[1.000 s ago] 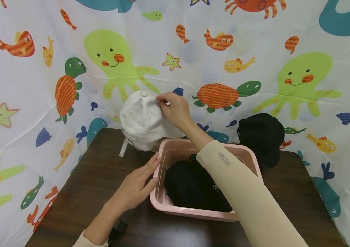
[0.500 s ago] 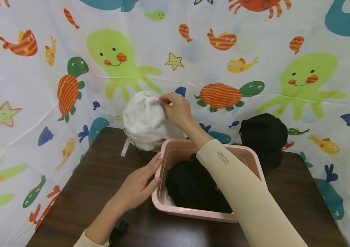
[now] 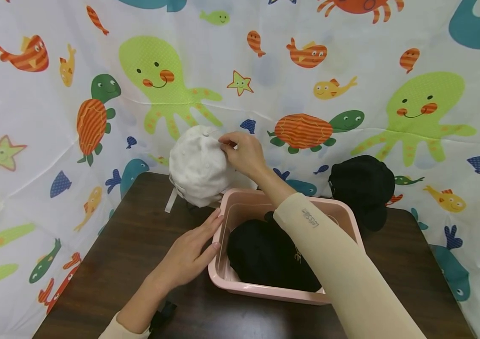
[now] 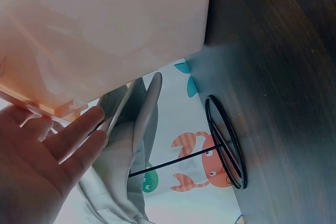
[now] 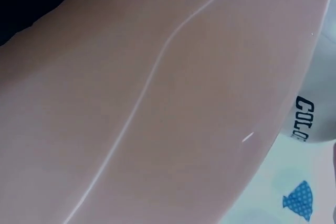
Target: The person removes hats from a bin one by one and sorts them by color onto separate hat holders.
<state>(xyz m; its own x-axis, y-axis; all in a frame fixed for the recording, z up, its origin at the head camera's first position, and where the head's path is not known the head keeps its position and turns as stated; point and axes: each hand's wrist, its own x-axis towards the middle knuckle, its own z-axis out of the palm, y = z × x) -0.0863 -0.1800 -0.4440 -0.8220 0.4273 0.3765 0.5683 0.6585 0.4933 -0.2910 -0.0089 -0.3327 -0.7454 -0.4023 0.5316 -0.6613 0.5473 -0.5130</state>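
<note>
A white baseball cap [image 3: 199,165] sits at the back left, behind the pink plastic basin [image 3: 273,295]. My right hand [image 3: 246,153] reaches over the basin and pinches the cap's crown near the top button. Dark "COLO" lettering shows on the white cap [image 5: 320,103] in the right wrist view. My left hand [image 3: 189,254] lies with extended fingers against the basin's left rim. Inside the basin rests a black cap [image 3: 261,259] with gold lettering, partly covered by my right sleeve. The left wrist view shows the white cap [image 4: 123,150] on a thin black stand [image 4: 226,145].
Another black cap [image 3: 362,188] stands at the back right, behind the basin's corner. The dark wooden table [image 3: 138,245] meets a white curtain [image 3: 223,47] printed with sea animals. A small black object [image 3: 164,314] lies near my left wrist.
The white cap's crown looks slightly rounder, its fold less deep, and my right hand sits a touch lower. My left hand stays at the rim; the head view has shifted slightly.
</note>
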